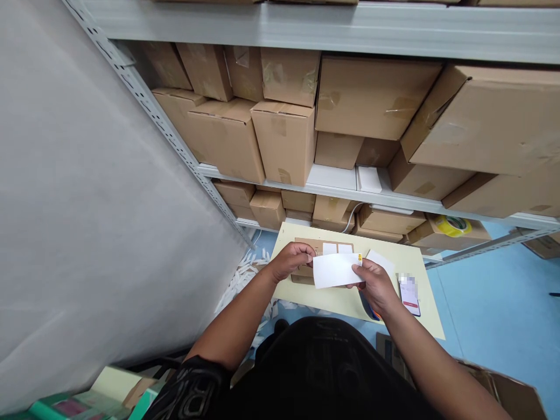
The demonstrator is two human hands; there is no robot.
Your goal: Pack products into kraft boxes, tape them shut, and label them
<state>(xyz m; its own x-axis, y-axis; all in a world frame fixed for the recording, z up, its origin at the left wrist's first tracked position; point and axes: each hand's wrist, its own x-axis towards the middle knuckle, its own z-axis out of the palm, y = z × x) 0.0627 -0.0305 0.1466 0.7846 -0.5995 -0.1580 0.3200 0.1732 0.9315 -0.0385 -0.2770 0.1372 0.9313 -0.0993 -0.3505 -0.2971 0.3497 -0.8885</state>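
Observation:
A blank white label (pixel 335 271) with a small yellow and black mark at its right end is held out over the table. My right hand (pixel 374 284) grips its right end, thumb on top. At the label's upper left corner my left hand (pixel 294 261) is closed in a pinch. Beneath the label lies a cardboard box (pixel 301 272) with two white labels (pixel 330 249) on top, partly covered by my hands. A dark blue and orange object (pixel 368 307) is mostly hidden below my right hand.
The pale yellow table (pixel 431 318) also bears a phone (pixel 409 296) and white paper (pixel 381 261) on the right. Shelves ahead hold several cardboard boxes (pixel 282 137) and a yellow tape roll (pixel 454 226). White paper scraps (pixel 238 283) litter the floor; a grey wall (pixel 109 204) stands left.

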